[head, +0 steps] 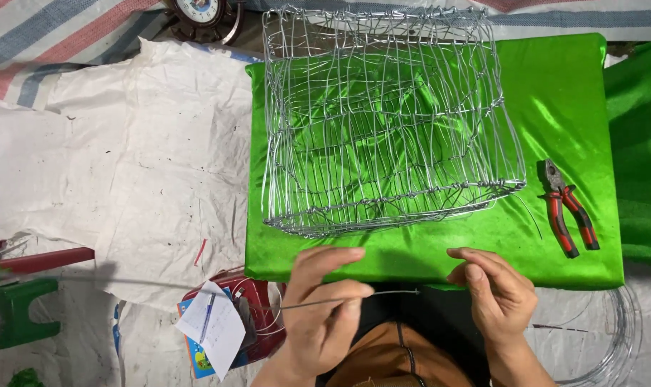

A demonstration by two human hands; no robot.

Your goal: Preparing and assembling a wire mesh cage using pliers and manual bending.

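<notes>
My left hand (324,309) pinches a thin steel wire (391,292) that runs from the far left to a free end between my hands. My right hand (494,290) is loosely curled beside that wire end, thumb against forefinger; whether it holds anything I cannot tell. Both hands hover at the near edge of a green satin-covered table (555,107). On the cloth stands a boxy wire mesh basket (383,122), open at the top. Red-handled pliers (569,208) lie on the cloth to the right of the basket.
A short loose wire piece (532,215) lies next to the pliers. A coil of wire (612,337) rests on the floor at lower right. At lower left are a red box (257,315) with papers and a pen, a green stool (14,312), and white sacking (125,165).
</notes>
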